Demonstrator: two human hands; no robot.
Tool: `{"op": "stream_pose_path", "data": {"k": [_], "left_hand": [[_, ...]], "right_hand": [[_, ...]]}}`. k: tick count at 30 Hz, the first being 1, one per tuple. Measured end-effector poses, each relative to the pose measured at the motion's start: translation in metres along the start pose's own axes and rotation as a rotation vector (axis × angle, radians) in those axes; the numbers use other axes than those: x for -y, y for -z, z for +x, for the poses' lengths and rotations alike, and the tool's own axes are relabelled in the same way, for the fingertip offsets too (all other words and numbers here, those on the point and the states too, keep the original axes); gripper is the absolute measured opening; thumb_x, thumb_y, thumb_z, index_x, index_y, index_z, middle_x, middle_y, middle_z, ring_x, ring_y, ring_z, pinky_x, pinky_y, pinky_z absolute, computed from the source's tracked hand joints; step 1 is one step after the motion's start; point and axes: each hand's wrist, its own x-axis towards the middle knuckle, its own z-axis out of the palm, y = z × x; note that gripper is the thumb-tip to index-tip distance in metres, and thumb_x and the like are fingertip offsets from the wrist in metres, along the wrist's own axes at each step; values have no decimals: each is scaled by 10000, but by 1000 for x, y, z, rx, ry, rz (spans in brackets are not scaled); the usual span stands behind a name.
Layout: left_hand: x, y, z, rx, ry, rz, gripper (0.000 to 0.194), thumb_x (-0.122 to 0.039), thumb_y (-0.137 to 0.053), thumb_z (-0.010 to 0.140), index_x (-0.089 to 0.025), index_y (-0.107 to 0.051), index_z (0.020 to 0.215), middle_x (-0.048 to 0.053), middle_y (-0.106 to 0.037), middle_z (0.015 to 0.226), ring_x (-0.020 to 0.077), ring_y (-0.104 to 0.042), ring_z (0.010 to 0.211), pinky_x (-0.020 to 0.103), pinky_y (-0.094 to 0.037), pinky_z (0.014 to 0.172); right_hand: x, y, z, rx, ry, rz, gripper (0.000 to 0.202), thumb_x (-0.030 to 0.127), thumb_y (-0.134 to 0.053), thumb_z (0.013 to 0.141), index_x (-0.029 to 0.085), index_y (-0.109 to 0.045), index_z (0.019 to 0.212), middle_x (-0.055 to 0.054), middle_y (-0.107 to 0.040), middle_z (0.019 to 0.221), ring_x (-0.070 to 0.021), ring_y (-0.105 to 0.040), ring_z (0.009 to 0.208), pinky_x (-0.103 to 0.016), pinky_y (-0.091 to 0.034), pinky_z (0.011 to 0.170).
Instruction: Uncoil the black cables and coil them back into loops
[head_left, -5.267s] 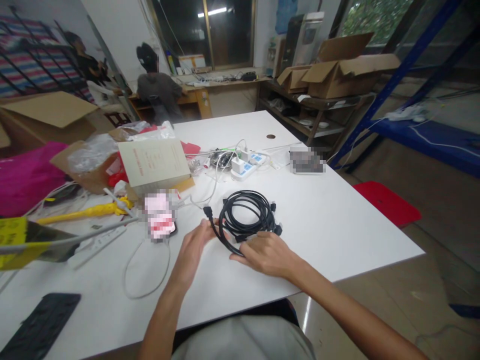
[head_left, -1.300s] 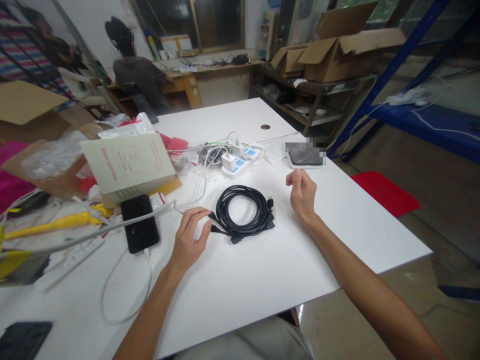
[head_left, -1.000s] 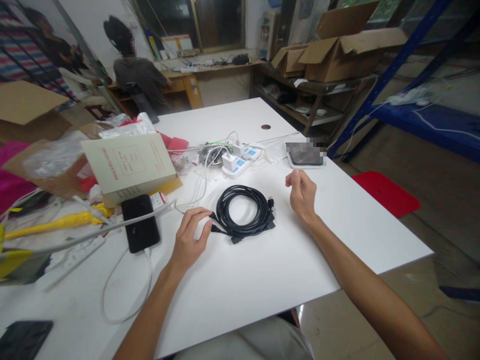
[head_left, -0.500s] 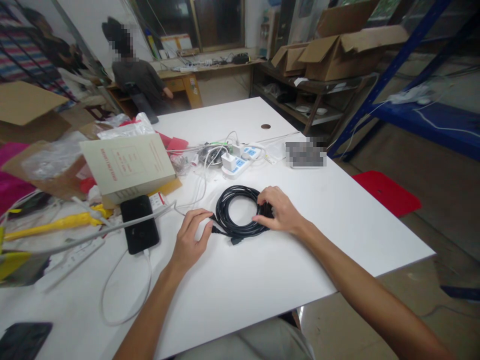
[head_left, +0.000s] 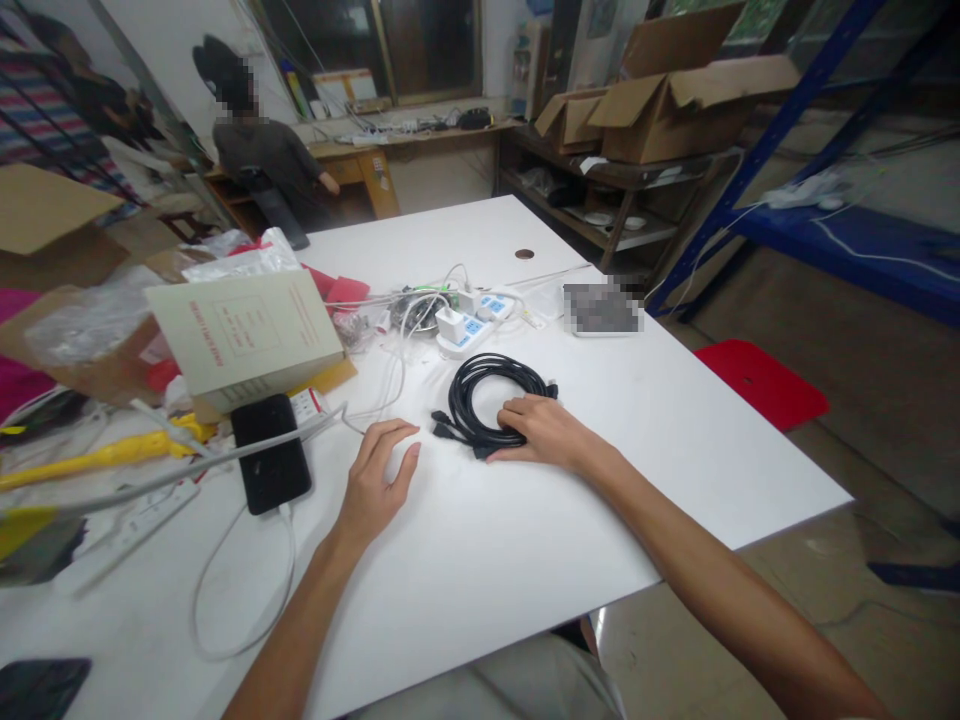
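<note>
A coiled black cable lies on the white table, in front of a white power strip. My right hand grips the near right side of the coil, fingers over it and thumb along its near edge. Left of the coil, my left hand is held with thumb and fingers apart, holding nothing. Black connector ends of the cable point toward it, with a small gap between.
On the left lie a black phone with a white cord, an open booklet, a yellow tool and plastic bags. A pixelated object is at the right rear. A person sits beyond the table. A red stool stands at right.
My right hand has moved from the coil's right side to its near side. The coil has turned and shifted slightly away. The connectors have left my left hand's fingers.
</note>
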Motion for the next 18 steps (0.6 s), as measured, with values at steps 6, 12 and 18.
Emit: {"op": "stream_pose_path", "data": {"k": [6,12,18], "left_hand": [[0,3,0,1,-26,-20,246,-188,-606,1043,-234,-657,1279,93,-680,1202,237,-679,1159,439,-559,1077],[7,1,-5,30,0,-31,254,-234,-584,1059,-235,-648,1304,103,-670,1223,242,-671,1191,443,-551,1096],[12,-2,-6,48,24,-51,240,-245,-569,1066,-231,-649,1291,104,-668,1215,238,-672,1191,433,-553,1081]], "right_hand": [[-34,8,-10,-31,-219,-89,542,715,-660,958,175,-692,996,-121,-725,1005,-270,-661,921,-359,-434,858],[-46,30,0,80,-373,-48,552,725,-721,906,188,-696,1030,-120,-742,1024,-271,-678,909,-344,-455,798],[-68,58,57,435,-580,117,554,579,-1034,477,213,-696,720,-44,-702,713,-196,-619,582,-324,-438,567]]}}
